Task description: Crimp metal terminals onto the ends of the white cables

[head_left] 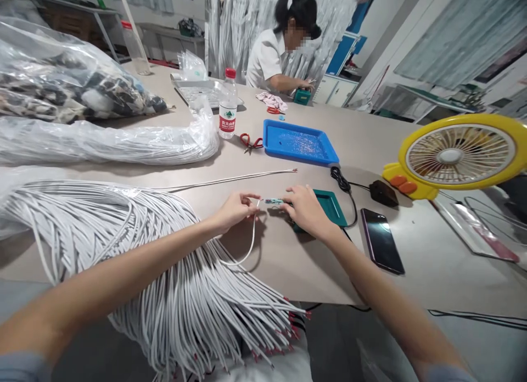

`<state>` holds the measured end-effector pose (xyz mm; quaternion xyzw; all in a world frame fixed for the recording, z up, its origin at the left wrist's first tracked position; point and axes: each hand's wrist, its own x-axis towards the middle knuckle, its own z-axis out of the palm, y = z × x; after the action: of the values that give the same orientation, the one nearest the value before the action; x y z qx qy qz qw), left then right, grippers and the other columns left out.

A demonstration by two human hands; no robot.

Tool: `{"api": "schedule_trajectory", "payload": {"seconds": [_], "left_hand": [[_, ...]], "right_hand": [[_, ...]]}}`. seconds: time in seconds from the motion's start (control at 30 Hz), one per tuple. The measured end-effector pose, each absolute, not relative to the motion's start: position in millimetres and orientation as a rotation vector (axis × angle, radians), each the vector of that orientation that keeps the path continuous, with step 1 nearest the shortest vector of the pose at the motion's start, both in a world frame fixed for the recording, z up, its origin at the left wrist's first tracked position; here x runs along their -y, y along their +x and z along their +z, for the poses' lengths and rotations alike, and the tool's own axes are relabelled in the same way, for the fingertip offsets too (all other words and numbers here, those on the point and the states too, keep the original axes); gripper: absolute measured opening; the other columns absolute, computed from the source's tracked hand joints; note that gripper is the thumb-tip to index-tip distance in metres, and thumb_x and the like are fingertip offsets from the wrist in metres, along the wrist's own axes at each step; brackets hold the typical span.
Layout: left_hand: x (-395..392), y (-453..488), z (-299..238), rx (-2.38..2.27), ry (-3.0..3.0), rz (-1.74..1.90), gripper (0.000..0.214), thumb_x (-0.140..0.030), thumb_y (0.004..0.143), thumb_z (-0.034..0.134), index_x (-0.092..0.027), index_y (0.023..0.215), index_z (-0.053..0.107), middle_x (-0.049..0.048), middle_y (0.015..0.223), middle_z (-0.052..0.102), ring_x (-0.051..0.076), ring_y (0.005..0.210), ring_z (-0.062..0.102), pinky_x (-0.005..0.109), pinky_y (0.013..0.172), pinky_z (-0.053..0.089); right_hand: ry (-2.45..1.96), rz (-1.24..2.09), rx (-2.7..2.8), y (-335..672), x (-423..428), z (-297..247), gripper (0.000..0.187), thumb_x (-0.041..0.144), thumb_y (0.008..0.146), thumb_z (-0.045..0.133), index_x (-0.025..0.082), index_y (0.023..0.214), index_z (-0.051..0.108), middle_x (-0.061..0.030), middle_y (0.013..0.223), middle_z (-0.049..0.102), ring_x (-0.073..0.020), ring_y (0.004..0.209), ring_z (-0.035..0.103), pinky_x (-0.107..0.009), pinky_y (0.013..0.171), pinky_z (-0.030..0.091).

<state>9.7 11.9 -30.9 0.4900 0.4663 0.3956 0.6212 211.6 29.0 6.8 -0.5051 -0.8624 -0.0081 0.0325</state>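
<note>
My left hand (237,212) is closed in a pinch on a white cable (252,236), whose end points up between the fingers. The cable curves down towards a large bundle of white cables (173,277) with red tips, which hangs over the table's near edge. Opposite it, my right hand (307,211) curls its fingers around a small teal-and-silver tool (273,201). The tool's tip lies close to the left fingertips. Partly hidden under the right hand and wrist is a green box-shaped device (331,207).
Beyond my hands are a blue tray (300,142) with small scraps, red-handled snips (250,143) and a water bottle (228,105). A phone (382,240) and a yellow fan (457,151) stand right. Bagged cables (107,143) lie left. A person (284,47) works across the table.
</note>
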Motion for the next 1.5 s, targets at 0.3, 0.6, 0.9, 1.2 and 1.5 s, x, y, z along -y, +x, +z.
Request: {"api": "schedule_trajectory", "payload": {"seconds": [0.3, 0.6, 0.9, 1.2, 1.5], "left_hand": [[-14, 8, -38, -1.045, 1.493, 0.941, 0.039, -0.016, 0.073, 0.061, -0.011, 0.112, 0.061, -0.0013, 0.063, 0.06, 0.009, 0.051, 0.058, 0.019, 0.05, 0.045], [-15, 9, -33, -1.113, 1.305, 0.94, 0.042, -0.016, 0.064, 0.072, -0.004, 0.103, 0.064, 0.0023, 0.057, 0.064, 0.01, 0.05, 0.056, 0.021, 0.053, 0.044], [-20, 8, -37, -1.123, 1.225, 0.828, 0.037, -0.011, 0.064, 0.071, -0.003, 0.1, 0.065, 0.0024, 0.054, 0.063, 0.009, 0.046, 0.054, 0.02, 0.049, 0.041], [-22, 6, -40, -1.086, 1.229, 0.848, 0.032, -0.009, 0.062, 0.07, -0.007, 0.094, 0.064, -0.0007, 0.054, 0.061, 0.009, 0.046, 0.055, 0.019, 0.047, 0.04], [-22, 5, -37, -1.076, 1.197, 0.842, 0.025, -0.007, 0.063, 0.068, -0.009, 0.088, 0.062, -0.0027, 0.052, 0.058, 0.008, 0.044, 0.053, 0.018, 0.047, 0.04]], "right_hand": [[-1.594, -0.096, 2.729, 209, -40, 4, 0.021, 0.028, 0.081, 0.058, 0.018, 0.096, 0.069, -0.0097, 0.096, 0.065, -0.0243, 0.096, 0.051, -0.037, 0.081, 0.029], [-1.611, -0.192, 2.728, 202, -37, 4, 0.013, 0.022, 0.078, 0.059, 0.017, 0.081, 0.07, -0.0093, 0.09, 0.067, -0.0232, 0.089, 0.051, -0.035, 0.072, 0.027], [-1.563, -0.196, 2.765, 197, -34, 6, 0.012, 0.019, 0.079, 0.058, 0.017, 0.078, 0.07, -0.009, 0.086, 0.068, -0.0232, 0.089, 0.051, -0.035, 0.071, 0.026], [-1.577, 0.004, 2.703, 208, -38, 4, 0.026, 0.04, 0.083, 0.056, 0.019, 0.09, 0.068, -0.0076, 0.1, 0.065, -0.0249, 0.1, 0.05, -0.041, 0.088, 0.028], [-1.603, -0.019, 2.56, 217, -43, 4, 0.033, 0.028, 0.095, 0.034, 0.02, 0.105, 0.064, -0.0097, 0.113, 0.06, -0.0252, 0.106, 0.049, -0.039, 0.081, 0.038]]}}
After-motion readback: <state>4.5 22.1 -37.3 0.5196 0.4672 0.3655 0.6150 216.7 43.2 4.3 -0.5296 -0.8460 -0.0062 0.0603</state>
